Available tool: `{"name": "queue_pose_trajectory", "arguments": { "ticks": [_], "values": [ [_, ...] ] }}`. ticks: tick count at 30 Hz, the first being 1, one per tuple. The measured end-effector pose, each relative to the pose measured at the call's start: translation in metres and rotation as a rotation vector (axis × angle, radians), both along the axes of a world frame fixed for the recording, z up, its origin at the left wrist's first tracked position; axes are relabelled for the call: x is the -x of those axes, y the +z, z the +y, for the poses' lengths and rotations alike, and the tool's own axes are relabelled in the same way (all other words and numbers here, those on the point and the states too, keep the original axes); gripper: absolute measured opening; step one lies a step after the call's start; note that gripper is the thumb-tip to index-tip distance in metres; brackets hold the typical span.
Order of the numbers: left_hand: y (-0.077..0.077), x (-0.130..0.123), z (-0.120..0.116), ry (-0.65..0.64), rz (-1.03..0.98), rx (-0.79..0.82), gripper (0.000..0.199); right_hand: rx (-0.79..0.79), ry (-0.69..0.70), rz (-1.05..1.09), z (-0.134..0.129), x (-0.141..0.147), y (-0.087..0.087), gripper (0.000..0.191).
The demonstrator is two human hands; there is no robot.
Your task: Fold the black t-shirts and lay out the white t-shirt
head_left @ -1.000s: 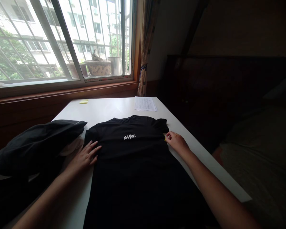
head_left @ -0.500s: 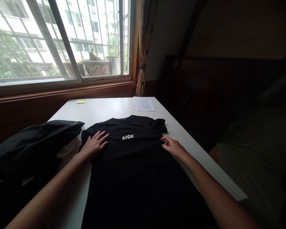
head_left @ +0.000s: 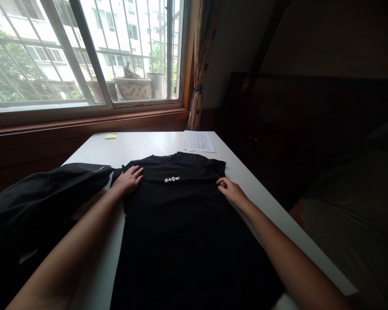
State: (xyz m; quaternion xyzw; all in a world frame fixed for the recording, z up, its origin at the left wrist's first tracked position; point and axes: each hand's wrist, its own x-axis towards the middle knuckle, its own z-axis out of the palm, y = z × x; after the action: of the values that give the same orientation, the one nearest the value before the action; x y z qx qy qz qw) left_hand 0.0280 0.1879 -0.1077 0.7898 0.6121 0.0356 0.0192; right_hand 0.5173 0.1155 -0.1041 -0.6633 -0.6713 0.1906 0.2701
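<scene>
Under a barred window [head_left: 84, 56], the white table [head_left: 142, 142] is seen in the head view, a black shirt [head_left: 174, 215] laid out on it. Tabletop is left showing beyond the collar and along the right edge; the left side is crowded by dark clothes [head_left: 48, 185]. The left hand [head_left: 128, 179] is rested flat and open by one sleeve. The right hand [head_left: 230, 189] is half curled at the opposite side; whether cloth is pinched cannot be told. White lettering [head_left: 172, 179] on the chest cannot be read, nor can the papers [head_left: 198, 142].
</scene>
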Motion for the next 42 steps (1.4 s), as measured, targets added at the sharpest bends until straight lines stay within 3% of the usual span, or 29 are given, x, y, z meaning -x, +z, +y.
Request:
{"name": "queue_pose_trajectory", "arguments": {
  "ticks": [4,8,13,17,21,24,28,32,37,42],
  "values": [
    [-0.001,0.005,0.026,0.000,0.029,0.011,0.058,-0.067,-0.030,-0.005,0.010,0.002,-0.003,0.016],
    [0.002,0.009,0.045,-0.011,0.063,0.007,0.056,-0.129,0.029,-0.027,-0.003,0.000,0.003,0.013],
    [0.006,0.009,0.052,0.023,0.108,-0.086,0.051,0.040,0.250,0.005,-0.059,-0.005,0.018,0.016],
    [0.015,-0.006,0.032,0.011,0.131,-0.221,0.048,0.074,0.288,0.000,-0.113,-0.009,0.026,0.014],
    [0.033,-0.031,-0.025,-0.190,0.070,-0.336,0.033,0.078,0.331,-0.036,-0.156,-0.011,0.029,0.010],
    [0.047,-0.046,-0.094,-0.376,-0.042,-0.215,0.022,0.038,0.377,-0.076,-0.177,-0.011,0.030,0.007],
    [0.055,-0.055,-0.206,-0.590,-0.242,0.048,0.008,-0.074,0.467,-0.212,-0.194,-0.001,0.032,0.002],
    [0.051,-0.053,-0.291,-0.574,-0.296,0.075,0.036,-0.110,0.599,-0.245,-0.210,0.029,0.036,0.016],
    [0.038,-0.047,-0.333,-0.544,-0.312,-0.019,0.047,-0.063,0.744,-0.178,-0.230,0.066,0.032,0.040],
    [0.030,-0.048,-0.345,-0.539,-0.295,-0.122,0.021,-0.173,0.791,-0.205,-0.238,0.074,0.021,0.025]
  ]
}}
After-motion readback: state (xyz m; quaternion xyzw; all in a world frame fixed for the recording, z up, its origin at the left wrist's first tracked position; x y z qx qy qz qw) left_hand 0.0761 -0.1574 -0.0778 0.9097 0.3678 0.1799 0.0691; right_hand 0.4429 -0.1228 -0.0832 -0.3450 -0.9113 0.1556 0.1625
